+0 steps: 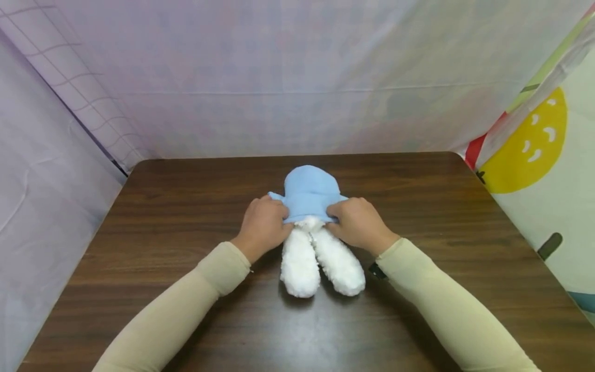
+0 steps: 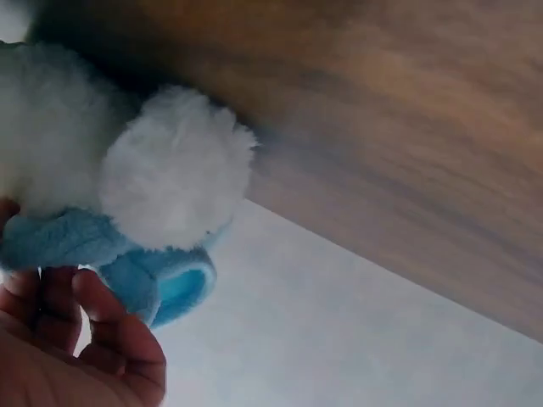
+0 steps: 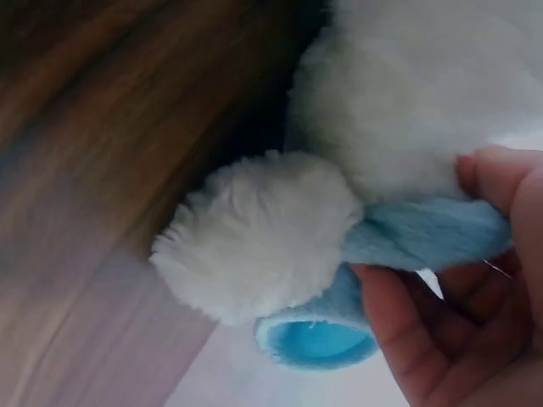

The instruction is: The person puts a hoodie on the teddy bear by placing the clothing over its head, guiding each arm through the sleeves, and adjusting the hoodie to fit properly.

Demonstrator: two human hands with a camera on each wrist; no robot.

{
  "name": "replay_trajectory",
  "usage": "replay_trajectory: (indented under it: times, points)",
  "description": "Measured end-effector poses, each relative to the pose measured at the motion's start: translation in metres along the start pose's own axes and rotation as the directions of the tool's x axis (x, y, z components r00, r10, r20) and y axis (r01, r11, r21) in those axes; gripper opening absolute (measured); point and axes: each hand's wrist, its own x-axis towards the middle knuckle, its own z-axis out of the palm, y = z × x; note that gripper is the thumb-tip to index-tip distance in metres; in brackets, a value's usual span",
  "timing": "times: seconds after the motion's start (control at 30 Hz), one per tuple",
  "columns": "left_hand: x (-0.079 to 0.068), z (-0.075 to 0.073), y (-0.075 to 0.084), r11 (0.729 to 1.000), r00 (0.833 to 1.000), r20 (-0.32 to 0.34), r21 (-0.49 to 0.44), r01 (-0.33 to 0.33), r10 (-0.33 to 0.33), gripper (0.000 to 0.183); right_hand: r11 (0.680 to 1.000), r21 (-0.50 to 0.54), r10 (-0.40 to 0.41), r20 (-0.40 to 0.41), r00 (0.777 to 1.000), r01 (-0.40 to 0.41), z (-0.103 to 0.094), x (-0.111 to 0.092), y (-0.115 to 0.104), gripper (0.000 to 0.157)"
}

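Note:
A white fluffy plush toy lies at the middle of the table, its two long furry limbs pointing towards me. Pale blue doll clothing covers its far part. My left hand pinches the clothing's near edge on the left; on the right, my right hand grips the same edge. Close up in the left wrist view, the blue cloth lies between thumb and fingers, near a round white fluffy end and an open sleeve. The right wrist view likewise shows pinched blue cloth below white fur.
The brown wooden table has rounded far corners. A pale cloth curtain hangs along its far edge. At the right hangs white fabric with a yellow print. Something small and black shows by the right cuff.

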Motion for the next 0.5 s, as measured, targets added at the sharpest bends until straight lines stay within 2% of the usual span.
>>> replay_trajectory:
  times: [0.1, 0.17, 0.23, 0.33, 0.47, 0.5]
  points:
    - [-0.004, -0.002, -0.005, 0.993, 0.994, 0.046, -0.066, -0.097, 0.100, 0.035, 1.000, 0.020, -0.012, 0.094, 0.995, 0.010, -0.005, -0.002, -0.001, 0.047]
    - [-0.006, -0.005, -0.011, 0.978, 0.982, 0.077, -0.135, -0.159, 0.170, 0.033, 0.997, 0.082, -0.015, 0.161, 0.987, 0.002, -0.011, -0.002, -0.001, 0.045]
    - [-0.007, -0.009, -0.017, 0.964, 0.973, 0.105, -0.195, -0.182, 0.205, 0.033, 0.988, 0.152, -0.002, 0.195, 0.981, -0.028, -0.015, -0.001, 0.000, 0.047]
    - [-0.005, -0.013, -0.021, 0.959, 0.972, 0.134, -0.233, -0.160, 0.195, 0.036, 0.979, 0.190, 0.037, 0.194, 0.980, -0.075, -0.016, 0.003, 0.001, 0.046]
    - [0.002, -0.015, -0.018, 0.982, 0.983, 0.161, -0.179, -0.057, 0.087, 0.031, 0.991, 0.088, 0.089, 0.127, 0.988, -0.100, -0.009, 0.008, -0.001, 0.031]
    - [0.004, -0.016, -0.016, 0.986, 0.983, 0.173, -0.162, -0.036, 0.064, 0.031, 0.992, 0.063, 0.097, 0.111, 0.989, -0.105, -0.008, 0.008, -0.001, 0.033]
